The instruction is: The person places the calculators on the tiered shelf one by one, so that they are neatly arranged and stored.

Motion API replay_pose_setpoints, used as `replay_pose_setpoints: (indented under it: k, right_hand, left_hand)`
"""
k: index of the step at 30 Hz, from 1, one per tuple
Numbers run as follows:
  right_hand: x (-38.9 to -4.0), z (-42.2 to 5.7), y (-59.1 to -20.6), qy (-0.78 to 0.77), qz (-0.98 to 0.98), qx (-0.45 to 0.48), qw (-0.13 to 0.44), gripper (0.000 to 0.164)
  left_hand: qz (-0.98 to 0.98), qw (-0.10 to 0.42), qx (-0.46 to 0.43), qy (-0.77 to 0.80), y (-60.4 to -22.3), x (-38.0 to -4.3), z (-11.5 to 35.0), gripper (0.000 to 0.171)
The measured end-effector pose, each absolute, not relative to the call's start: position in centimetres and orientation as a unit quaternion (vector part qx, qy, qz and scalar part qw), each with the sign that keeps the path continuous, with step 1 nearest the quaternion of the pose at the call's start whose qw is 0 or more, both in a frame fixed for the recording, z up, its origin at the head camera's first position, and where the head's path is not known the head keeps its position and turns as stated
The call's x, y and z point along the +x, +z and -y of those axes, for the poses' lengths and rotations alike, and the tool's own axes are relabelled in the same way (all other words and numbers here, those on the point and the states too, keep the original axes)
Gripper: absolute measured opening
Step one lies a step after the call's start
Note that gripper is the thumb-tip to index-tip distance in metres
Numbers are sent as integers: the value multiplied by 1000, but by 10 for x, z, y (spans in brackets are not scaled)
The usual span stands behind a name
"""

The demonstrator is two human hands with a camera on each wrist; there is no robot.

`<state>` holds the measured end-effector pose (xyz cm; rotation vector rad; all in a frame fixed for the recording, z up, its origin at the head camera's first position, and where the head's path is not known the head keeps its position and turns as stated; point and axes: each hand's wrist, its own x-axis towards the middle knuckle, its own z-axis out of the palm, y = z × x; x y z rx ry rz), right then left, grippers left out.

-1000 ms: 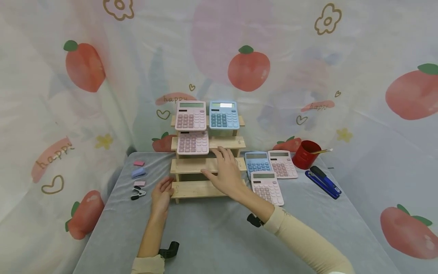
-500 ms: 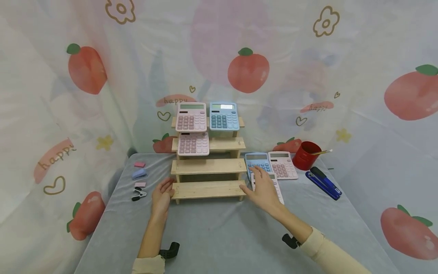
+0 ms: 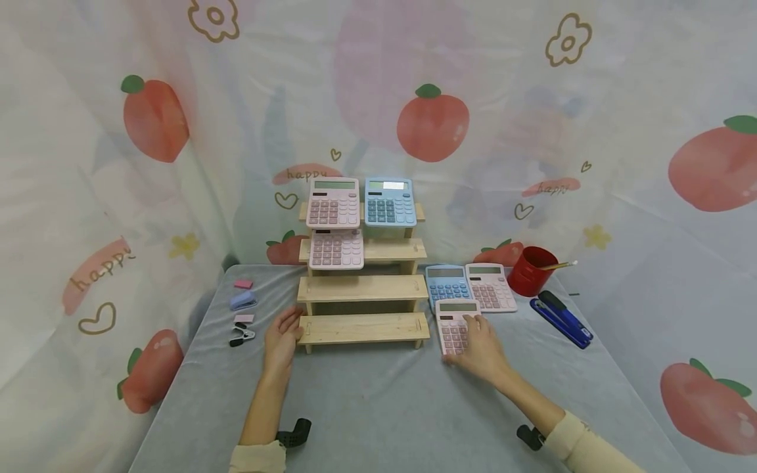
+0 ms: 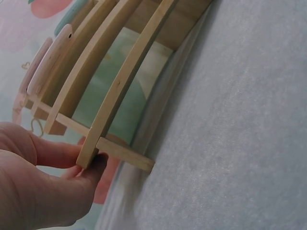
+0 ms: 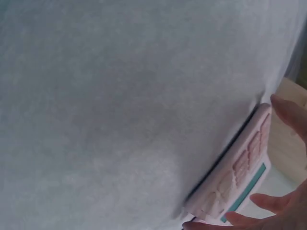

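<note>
In the head view a stepped wooden rack (image 3: pixel 363 330) stands mid-table. My left hand (image 3: pixel 280 340) pinches the left end of its lowest board between thumb and fingers, plain in the left wrist view. Two pink calculators (image 3: pixel 334 202) and a blue calculator (image 3: pixel 390 202) sit on its upper steps, one pink below the other. Right of the rack, my right hand (image 3: pixel 481 351) spreads over a pink calculator (image 3: pixel 454 328) on the table. Its thumb is by the near-left corner and its fingers by the right side; firm contact is unclear. Part of that calculator is hidden.
Another blue calculator (image 3: pixel 447 284) and pink calculator (image 3: pixel 491 288) lie behind. Farther right are a red cup (image 3: pixel 531 270) holding a pencil and a blue stapler (image 3: pixel 560 322). Pink erasers (image 3: pixel 243 284), a small blue stapler-like item (image 3: pixel 242 301) and a clip (image 3: pixel 241 335) lie left.
My right hand has moved from in front of the rack rightward and down to the nearest pink calculator. My left hand has stayed at the rack's left end.
</note>
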<state>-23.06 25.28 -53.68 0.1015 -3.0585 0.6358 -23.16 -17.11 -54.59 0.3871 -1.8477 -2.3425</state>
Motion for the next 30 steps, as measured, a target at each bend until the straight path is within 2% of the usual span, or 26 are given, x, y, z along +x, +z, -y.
replay_pose_setpoints:
  k: [8, 18, 24, 30]
  right_hand:
    - [-236, -252, -549, 219, 975, 25, 4, 118]
    - [-239, -254, -547, 253, 967, 22, 13, 117]
    - [-235, -253, -530, 265, 964, 22, 15, 115]
    - [-228, -247, -495, 268, 961, 41, 61, 113]
  left_hand:
    - [617, 72, 127, -773, -550, -233, 171, 61]
    - [612, 78, 126, -777, -548, -234, 170, 61]
    - [610, 81, 128, -778, -548, -235, 171, 60]
    - [613, 83, 126, -775, -548, -234, 172, 60]
